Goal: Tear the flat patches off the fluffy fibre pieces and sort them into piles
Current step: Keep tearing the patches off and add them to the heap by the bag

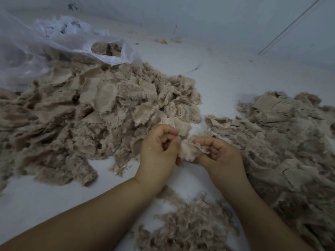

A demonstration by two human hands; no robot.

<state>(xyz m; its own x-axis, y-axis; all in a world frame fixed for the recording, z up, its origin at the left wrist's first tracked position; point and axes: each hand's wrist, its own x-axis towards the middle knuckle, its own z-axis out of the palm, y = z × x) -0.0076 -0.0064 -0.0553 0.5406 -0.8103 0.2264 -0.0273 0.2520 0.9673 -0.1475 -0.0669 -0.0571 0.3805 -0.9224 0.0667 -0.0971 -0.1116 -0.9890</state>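
I see both hands close together over the white floor [226,84]: the left hand [159,147] pinches a flat patch [178,125] while the right hand [221,153] grips the fluffy fibre piece [190,151] between them. A big pile [87,113] lies left, another pile [290,142] right, a plastic bag [45,42] behind

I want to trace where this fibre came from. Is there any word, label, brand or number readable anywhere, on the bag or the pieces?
None. The translucent plastic bag shows no print, and the fibre piece held by the left hand and right hand bears no label.
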